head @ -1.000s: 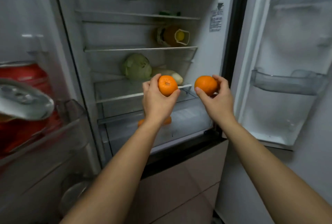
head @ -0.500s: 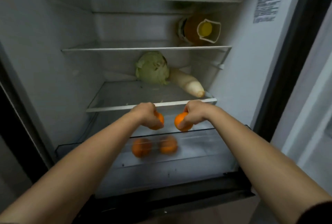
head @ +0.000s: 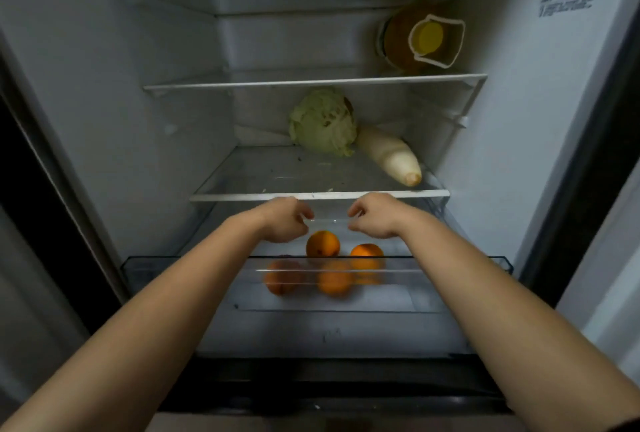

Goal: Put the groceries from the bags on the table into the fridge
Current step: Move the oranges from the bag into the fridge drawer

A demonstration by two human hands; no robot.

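- Oranges [head: 322,243], four of them, lie in the clear crisper drawer [head: 142,263]. Two show above its front rim and two are blurred behind its front wall.
- Left hand [head: 284,220] hovers over the middle of the drawer, fingers loosely curled with thumb and fingertips apart. It holds nothing and touches no fruit.
- Right hand [head: 375,217] hovers over the drawer too, fingers equally slack and empty.
- Cabbage [head: 323,121] and white radish [head: 388,154] touch each other on the glass shelf directly above the drawer.
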